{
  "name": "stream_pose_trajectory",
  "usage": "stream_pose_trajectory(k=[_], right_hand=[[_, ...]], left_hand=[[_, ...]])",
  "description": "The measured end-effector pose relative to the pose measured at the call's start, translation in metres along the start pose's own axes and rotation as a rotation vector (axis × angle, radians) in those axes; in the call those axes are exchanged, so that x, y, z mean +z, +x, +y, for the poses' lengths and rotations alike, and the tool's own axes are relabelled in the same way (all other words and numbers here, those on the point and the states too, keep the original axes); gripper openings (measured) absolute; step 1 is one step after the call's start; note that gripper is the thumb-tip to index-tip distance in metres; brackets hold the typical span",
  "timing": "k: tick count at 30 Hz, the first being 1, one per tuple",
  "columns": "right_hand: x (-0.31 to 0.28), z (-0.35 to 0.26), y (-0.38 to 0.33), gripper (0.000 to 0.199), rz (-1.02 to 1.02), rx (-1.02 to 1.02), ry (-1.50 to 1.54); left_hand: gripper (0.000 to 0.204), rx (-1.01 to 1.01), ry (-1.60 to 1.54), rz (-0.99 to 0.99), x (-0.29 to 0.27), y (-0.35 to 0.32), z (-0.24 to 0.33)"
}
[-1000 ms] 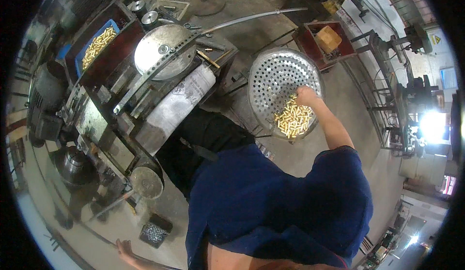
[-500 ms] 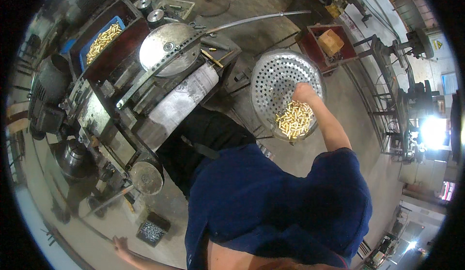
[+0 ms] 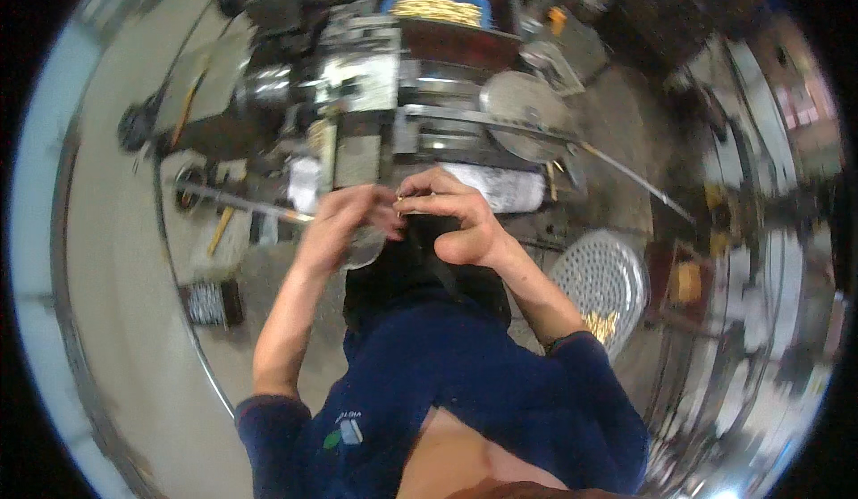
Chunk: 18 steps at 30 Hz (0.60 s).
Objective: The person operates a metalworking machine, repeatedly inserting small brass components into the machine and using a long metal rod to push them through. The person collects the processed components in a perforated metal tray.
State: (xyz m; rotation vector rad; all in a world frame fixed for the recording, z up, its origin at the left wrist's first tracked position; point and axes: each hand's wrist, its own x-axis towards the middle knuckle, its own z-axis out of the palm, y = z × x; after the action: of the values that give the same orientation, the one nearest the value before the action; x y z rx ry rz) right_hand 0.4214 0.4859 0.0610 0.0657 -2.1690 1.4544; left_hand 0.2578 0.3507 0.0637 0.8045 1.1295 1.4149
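Both hands meet in front of the machine, above my lap. My right hand (image 3: 454, 217) has its fingers pinched at a small brass-coloured piece (image 3: 399, 200), mostly covered by the fingertips. Close against it is my left hand (image 3: 347, 220), its fingers smeared by motion, so its grip cannot be made out. Beyond the hands lies the machine bed (image 3: 361, 79), with a long metal lever (image 3: 483, 118) across it and a white covered pad (image 3: 505, 188) just right of my right hand. A perforated metal basin (image 3: 617, 271) at the right holds small brass pieces (image 3: 601, 324).
Beyond the machine, a blue tray (image 3: 485, 14) of brass pieces sits in a dark red box (image 3: 460, 47). A round metal disc (image 3: 525, 116) stands right of the bed. At the left is a dark bin (image 3: 231, 304) of grey pieces. Another reddish box (image 3: 660, 271) stands far right.
My right hand has left the perforated basin and come to the middle. The left hand has risen from the lower left to meet it. The view has turned toward the machine.
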Motion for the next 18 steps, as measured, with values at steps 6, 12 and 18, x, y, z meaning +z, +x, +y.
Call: stream_pose_trajectory(k=[6,12,18], right_hand=[[0.021,0.011,0.018,0.048,-0.058,-0.084,-0.005],[0.031,-0.003,0.034,0.033,-0.175,-0.098,-0.339],[0.036,-0.006,0.07,0.031,-0.353,-0.125,-0.44]], left_hand=[[0.035,-0.015,-0.4,0.049,0.002,-0.005,-0.02],[0.035,0.033,0.344,0.189,-0.013,-0.009,-0.012],[0.034,0.115,0.461,0.282,-0.032,-0.013,-0.003]])
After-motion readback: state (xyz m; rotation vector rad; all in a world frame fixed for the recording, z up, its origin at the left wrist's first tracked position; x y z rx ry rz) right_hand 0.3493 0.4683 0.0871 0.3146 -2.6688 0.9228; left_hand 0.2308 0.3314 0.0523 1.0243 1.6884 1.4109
